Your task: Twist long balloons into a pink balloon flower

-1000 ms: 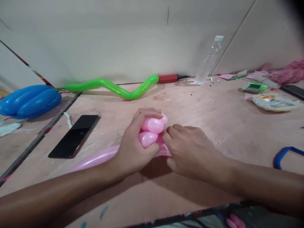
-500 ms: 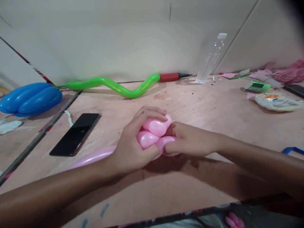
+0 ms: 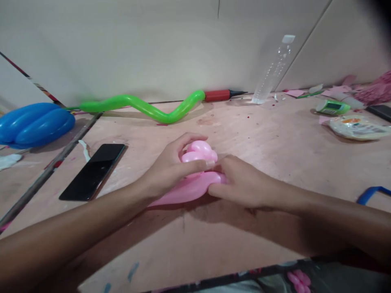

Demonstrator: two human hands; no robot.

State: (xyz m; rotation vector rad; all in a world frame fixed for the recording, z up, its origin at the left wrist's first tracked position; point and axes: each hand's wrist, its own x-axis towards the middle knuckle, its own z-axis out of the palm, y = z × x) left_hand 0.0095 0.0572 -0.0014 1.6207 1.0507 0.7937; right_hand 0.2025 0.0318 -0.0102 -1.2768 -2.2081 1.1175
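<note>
A pink modelling balloon (image 3: 186, 190), twisted into several small bubbles at one end, is between my two hands above the tabletop. My left hand (image 3: 174, 162) curls around the cluster of bubbles, thumb across the front and fingers behind. With its fingers closed, my right hand (image 3: 235, 179) pinches the balloon just right of the cluster. From there a longer smooth length runs leftward under my left wrist. The fingertips of my right hand are partly hidden by the balloon.
A black phone (image 3: 94, 171) lies left of my hands. Behind are a blue balloon bundle (image 3: 36, 124), a bent green balloon (image 3: 146, 109), a red hand pump (image 3: 217, 95) and a clear bottle (image 3: 271, 73). Rightward sit a green tube (image 3: 332, 107), a plastic packet (image 3: 357, 127) and a blue strip (image 3: 368, 195).
My left hand has shifted its hold, its thumb now higher across the bubbles. The long balloon section now shows in front, below my left hand. My right hand keeps its pinch.
</note>
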